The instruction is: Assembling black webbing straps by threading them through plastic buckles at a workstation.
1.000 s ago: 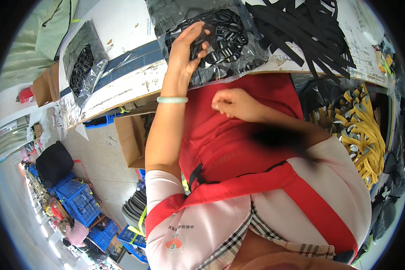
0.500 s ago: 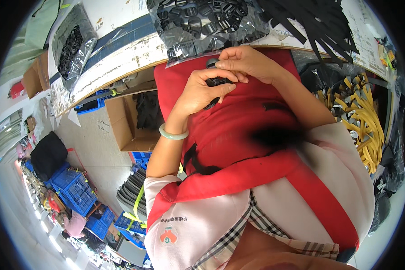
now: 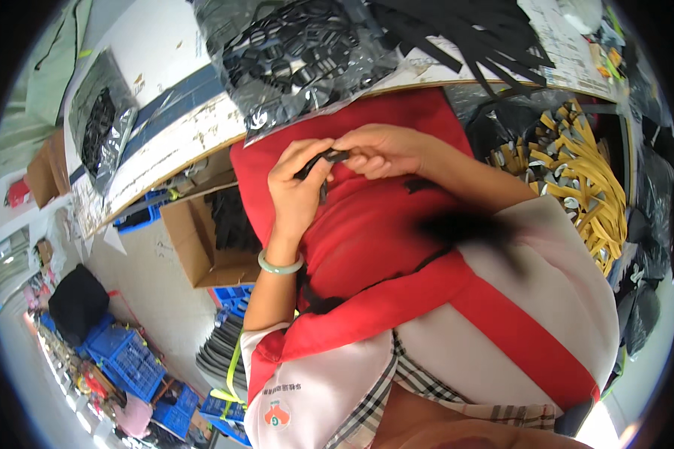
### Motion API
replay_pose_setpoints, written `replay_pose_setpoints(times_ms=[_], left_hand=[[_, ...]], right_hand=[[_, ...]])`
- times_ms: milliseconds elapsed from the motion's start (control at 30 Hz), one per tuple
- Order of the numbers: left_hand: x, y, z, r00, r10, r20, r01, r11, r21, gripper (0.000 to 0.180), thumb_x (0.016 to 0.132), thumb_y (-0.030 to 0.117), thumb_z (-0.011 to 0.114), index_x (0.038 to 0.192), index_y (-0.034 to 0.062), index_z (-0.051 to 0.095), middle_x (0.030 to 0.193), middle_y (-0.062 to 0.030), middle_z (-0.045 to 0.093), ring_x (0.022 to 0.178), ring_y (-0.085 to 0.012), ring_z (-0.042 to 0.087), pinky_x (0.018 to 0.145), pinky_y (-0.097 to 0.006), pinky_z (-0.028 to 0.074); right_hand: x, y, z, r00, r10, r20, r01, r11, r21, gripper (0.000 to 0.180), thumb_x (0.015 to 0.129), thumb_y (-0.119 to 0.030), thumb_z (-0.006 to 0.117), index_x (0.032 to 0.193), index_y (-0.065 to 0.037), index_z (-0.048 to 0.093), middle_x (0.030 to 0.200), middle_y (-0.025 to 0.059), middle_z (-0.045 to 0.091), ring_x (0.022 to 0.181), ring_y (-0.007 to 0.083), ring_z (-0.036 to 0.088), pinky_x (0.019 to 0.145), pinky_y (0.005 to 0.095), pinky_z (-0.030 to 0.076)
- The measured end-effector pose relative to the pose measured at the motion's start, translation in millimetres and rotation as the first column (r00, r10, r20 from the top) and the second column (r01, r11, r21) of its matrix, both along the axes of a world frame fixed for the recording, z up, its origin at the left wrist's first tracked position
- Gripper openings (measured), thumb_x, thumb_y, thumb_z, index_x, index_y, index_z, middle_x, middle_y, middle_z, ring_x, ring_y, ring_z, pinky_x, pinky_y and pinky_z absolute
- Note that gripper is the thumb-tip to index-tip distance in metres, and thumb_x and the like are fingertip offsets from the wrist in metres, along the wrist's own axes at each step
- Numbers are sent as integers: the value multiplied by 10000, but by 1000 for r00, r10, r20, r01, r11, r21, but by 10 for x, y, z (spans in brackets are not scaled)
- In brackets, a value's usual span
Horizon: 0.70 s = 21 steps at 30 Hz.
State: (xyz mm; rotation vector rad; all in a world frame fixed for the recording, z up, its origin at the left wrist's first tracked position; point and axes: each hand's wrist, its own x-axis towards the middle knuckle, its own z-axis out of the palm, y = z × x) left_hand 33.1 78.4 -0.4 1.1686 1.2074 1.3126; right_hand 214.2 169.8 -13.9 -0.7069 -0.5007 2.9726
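Over the red apron [image 3: 382, 224] my two hands meet. My left hand [image 3: 293, 183], with a pale green bangle at its wrist, is closed around a short black strap [image 3: 307, 169]; a dark end of it shows below the thumb. My right hand [image 3: 386, 152] pinches a small black plastic buckle [image 3: 338, 156] at the left fingertips. Fingers hide how strap and buckle join. Just beyond my hands, a clear plastic bag [image 3: 292, 63] full of black buckles lies at the edge of the worn white table [image 3: 165, 153].
A smaller bag of black parts [image 3: 101, 123] lies at the table's left. Black webbing strips [image 3: 479, 41] spread over its right side. Yellow straps [image 3: 577, 172] are heaped at right. An open cardboard box [image 3: 191, 243] and blue crates [image 3: 131, 363] stand at left.
My hands have come down from the table edge toward my body, and now grip the black piece from both sides. The view has shifted, moving the table and bags leftward.
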Motion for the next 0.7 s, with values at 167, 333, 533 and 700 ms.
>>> replay_pose_setpoints(times_ms=[167,333,533,700], left_hand=[[-11,50,-72,993,-9,120,16,998,-60,226,853,-14,644,1078,-3,661,955,-71,625,636,-104,589,514,-196,463],[-124,5,-51,787,145,599,172,881,-440,261,904,162,625,1115,9,605,892,-71,636,511,-121,541,346,-205,377],[-67,-30,-71,791,98,605,241,858,-454,253,909,196,627,1067,-1,614,860,-79,638,501,-117,532,340,-195,360],[-19,-36,10,887,65,457,180,863,-472,270,909,217,633,1055,-10,630,837,-69,634,491,-100,536,346,-189,374]], right_hand=[[55,-16,242,973,-96,208,-40,823,566,280,946,-305,562,863,-44,617,631,-7,530,474,47,481,409,177,364],[473,681,389,728,-685,40,-195,-151,969,145,899,-188,617,904,-44,625,706,-34,565,616,51,503,570,209,431],[1032,1531,240,450,-875,-180,-750,-480,455,174,836,-123,640,997,-62,660,852,93,646,839,276,613,775,355,493],[1066,1606,190,471,-849,-239,-746,-528,405,226,871,-175,622,1083,-102,655,860,67,644,790,181,617,759,316,504]])
